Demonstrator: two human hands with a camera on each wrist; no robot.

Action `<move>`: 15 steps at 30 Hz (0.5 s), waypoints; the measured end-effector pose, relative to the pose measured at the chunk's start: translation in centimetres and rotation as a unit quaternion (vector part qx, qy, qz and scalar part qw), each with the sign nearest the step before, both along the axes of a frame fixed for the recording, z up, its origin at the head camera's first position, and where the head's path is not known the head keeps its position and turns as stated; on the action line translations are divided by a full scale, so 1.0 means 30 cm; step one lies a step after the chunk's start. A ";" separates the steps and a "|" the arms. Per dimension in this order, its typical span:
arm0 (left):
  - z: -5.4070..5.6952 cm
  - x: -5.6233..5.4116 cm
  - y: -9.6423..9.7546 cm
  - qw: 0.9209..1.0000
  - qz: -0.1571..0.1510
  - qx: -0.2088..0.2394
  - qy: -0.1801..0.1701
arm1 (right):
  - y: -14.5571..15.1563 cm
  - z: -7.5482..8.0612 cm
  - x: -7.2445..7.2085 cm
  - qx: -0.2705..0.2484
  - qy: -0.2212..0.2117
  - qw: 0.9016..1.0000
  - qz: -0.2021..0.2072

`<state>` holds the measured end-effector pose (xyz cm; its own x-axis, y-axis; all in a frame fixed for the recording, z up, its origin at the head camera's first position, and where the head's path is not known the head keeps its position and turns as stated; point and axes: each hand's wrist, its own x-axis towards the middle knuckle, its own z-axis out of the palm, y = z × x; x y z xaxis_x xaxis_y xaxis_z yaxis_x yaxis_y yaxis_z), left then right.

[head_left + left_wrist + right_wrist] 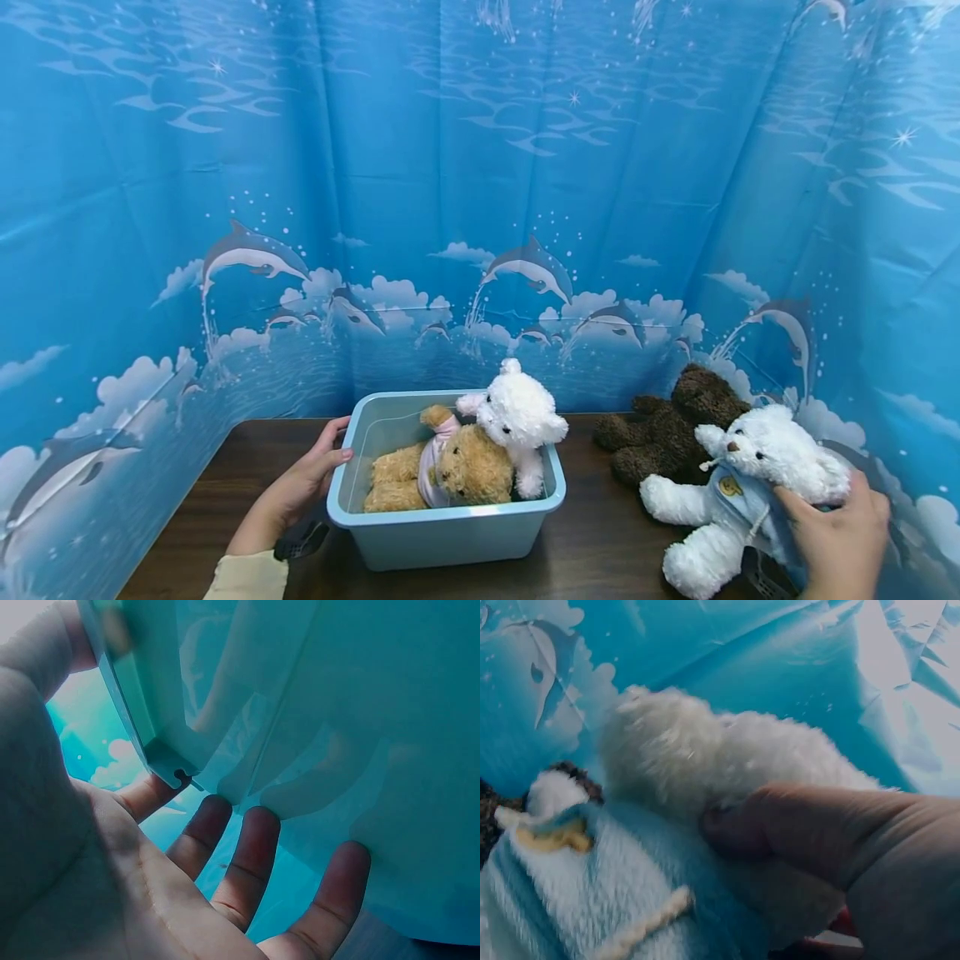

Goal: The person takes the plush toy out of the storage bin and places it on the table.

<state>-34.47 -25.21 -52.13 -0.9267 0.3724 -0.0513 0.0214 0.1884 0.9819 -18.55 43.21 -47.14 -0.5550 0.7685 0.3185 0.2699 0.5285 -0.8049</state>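
My left hand [311,479] grips the left end of a light blue plastic bin [450,537]; the thumb hooks over its rim and the fingers [255,840] touch the outer wall. Inside lie a tan teddy bear [476,467] in a pink top and a white plush [521,408], whose head leans over the bin's back right rim. At the right, my right hand [843,533] holds a white teddy bear [787,450] in a light blue outfit by the back of its head and neck. In the right wrist view the thumb sinks into the white fur [765,750]; the other fingers are mostly hidden.
Behind the held bear, a dark brown teddy bear [660,433] lies against the curtain on the right. A dark wood table [600,533] carries everything. Blue dolphin-print curtains [480,208] hang round the back and sides.
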 end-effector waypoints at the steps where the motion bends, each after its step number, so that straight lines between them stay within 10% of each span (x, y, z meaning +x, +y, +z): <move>1: -0.001 0.000 0.001 1.000 0.001 0.000 0.001 | 0.005 -0.006 -0.002 -0.004 -0.008 1.000 0.005; 15: -0.005 -0.001 0.002 1.000 0.008 -0.003 0.000 | 0.037 -0.043 -0.024 -0.073 -0.056 0.996 0.012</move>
<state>-34.51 -25.14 -52.28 -0.9327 0.3568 -0.0532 0.0186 0.1948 0.9807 -19.28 44.33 -48.42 -0.5991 0.7883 0.1400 0.3506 0.4155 -0.8393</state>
